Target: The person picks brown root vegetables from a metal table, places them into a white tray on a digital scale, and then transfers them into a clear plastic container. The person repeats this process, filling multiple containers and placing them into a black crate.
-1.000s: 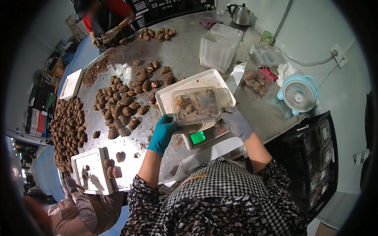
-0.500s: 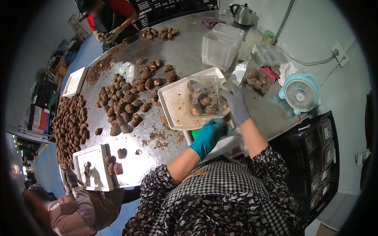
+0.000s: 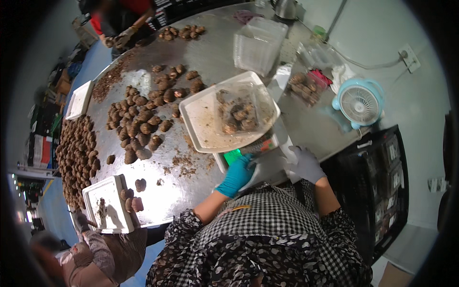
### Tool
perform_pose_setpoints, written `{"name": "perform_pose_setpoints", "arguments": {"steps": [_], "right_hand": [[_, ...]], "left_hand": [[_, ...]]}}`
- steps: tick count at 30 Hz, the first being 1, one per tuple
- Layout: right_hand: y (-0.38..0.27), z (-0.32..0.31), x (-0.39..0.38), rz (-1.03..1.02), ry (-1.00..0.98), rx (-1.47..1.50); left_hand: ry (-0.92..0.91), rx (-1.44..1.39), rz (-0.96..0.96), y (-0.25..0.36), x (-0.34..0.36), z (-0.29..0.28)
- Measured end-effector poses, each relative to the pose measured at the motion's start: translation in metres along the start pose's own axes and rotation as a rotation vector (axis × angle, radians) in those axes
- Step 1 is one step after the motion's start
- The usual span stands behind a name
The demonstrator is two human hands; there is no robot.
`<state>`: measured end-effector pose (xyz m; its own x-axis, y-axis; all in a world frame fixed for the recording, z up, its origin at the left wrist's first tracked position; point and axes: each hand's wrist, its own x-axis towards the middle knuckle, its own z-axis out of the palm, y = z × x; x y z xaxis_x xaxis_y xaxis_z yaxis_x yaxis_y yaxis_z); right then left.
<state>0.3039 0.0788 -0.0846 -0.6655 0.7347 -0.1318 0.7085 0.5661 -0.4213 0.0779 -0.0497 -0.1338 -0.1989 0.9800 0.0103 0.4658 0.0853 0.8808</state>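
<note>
Closest, a checked apron (image 3: 267, 210) with dark patterned sleeves to either side. Just beyond, a left hand (image 3: 237, 176) in a teal glove, fingers curled at the near edge of a scale (image 3: 220, 163), beside the lit green display (image 3: 233, 156). Over to the right, a right hand (image 3: 307, 166) in a grey glove, fingers bent inward. Between the two hands, a curved white strip (image 3: 275, 167) along the front of the scale. With gloves and strip blurring together, impossible to tell either grip as clamped on the strip or only resting against it. At the right, beside the table (image 3: 167, 205), a black crate (image 3: 346, 182) of clear packs.

On top of the scale, a white tray (image 3: 198, 119) specked with dirt; in its right half, a clear container (image 3: 253, 98) with brown tubers inside, away from both hands. To the left, a loose heap of tubers (image 3: 136, 119), then a larger pile (image 3: 78, 160) along the table edge. On the right, a pale blue fan (image 3: 359, 104). Farther back, a stack of clear tubs (image 3: 258, 45); at the far side, a co-worker in red (image 3: 141, 5) and a metal kettle (image 3: 285, 8).
</note>
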Motion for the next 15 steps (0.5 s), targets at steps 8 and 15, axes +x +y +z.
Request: {"name": "perform_pose_setpoints", "arguments": {"steps": [8,15], "right_hand": [[0.057,0.015,-0.046,0.656,-0.052,0.357],[0.032,0.05,-0.04,0.584,0.013,-0.049]], "left_hand": [[-0.013,-0.256,-0.121,0.004,-0.005,-0.005],[-0.304,-0.68,-0.221,0.026,0.03,0.029]]}}
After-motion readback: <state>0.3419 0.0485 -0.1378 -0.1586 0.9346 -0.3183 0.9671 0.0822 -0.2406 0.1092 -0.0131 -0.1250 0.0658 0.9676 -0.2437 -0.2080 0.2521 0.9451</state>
